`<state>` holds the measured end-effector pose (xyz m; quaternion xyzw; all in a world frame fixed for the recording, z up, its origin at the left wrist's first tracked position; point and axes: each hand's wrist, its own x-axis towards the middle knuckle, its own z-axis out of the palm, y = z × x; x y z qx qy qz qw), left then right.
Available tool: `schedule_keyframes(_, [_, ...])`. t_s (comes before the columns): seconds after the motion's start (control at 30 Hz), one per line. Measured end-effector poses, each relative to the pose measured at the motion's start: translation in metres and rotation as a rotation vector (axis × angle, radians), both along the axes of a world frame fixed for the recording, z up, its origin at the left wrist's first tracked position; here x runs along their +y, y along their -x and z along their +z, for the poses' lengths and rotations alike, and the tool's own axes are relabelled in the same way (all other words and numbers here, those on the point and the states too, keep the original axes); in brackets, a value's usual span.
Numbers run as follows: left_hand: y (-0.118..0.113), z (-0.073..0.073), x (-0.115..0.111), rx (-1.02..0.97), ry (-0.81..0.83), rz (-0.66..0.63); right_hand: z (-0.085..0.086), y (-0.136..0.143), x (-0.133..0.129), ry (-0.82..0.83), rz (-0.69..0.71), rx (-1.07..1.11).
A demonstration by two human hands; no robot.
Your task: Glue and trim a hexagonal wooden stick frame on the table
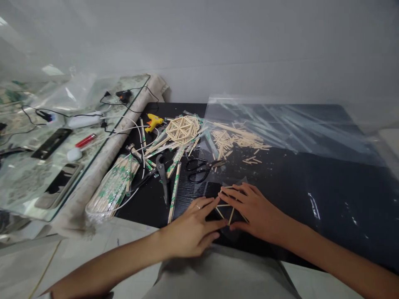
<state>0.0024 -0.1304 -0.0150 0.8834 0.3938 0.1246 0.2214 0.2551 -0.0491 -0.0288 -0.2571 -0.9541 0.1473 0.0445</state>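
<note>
A small frame of thin wooden sticks, with sticks meeting like spokes, lies on the black table in front of me. My left hand grips its left side, index finger and thumb reaching along the edge. From the right, my right hand spans the same frame, fingertips at its far side and thumb at its near side. The fingers cover part of the sticks. Just beyond my hands lie black-handled scissors. Left of these are dark pliers.
Finished-looking stick lattice rests on wrapped chopsticks, near a yellow glue gun. Cut stick pieces are heaped at the table's back. Clear plastic sheet covers the right side. A bag of chopsticks, cables and a glass-topped table stand left.
</note>
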Motion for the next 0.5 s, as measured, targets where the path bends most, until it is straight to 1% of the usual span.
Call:
schedule_keyframes(0.03, [0.004, 0.001, 0.008, -0.051, -0.015, 0.011, 0.000, 0.000, 0.000, 0.007, -0.006, 0.001])
schedule_keyframes(0.07, [0.009, 0.002, 0.018, -0.094, -0.035, 0.049, 0.001, 0.000, 0.000, 0.015, -0.011, 0.003])
schedule_keyframes(0.13, [0.018, 0.007, 0.041, -0.110, -0.118, 0.179, 0.003, 0.000, 0.001, 0.037, -0.024, 0.012])
schedule_keyframes(0.2, [0.025, 0.012, 0.064, 0.001, -0.180, 0.321, 0.007, -0.002, 0.002, 0.064, -0.030, 0.037])
schedule_keyframes(0.27, [0.029, 0.018, 0.084, 0.186, -0.186, 0.416, 0.012, -0.005, 0.004, 0.077, -0.038, 0.095])
schedule_keyframes(0.3, [0.030, 0.020, 0.092, 0.284, -0.174, 0.436, 0.015, -0.007, 0.005, 0.074, -0.052, 0.136])
schedule_keyframes(0.37, [0.030, 0.023, 0.104, 0.447, -0.134, 0.432, 0.019, -0.012, 0.008, 0.061, -0.122, 0.226])
schedule_keyframes(0.43, [0.028, 0.025, 0.112, 0.535, -0.093, 0.406, 0.021, -0.019, 0.012, 0.060, -0.255, 0.277])
schedule_keyframes(0.5, [0.024, 0.025, 0.117, 0.555, -0.056, 0.385, 0.021, -0.026, 0.015, 0.089, -0.415, 0.249])
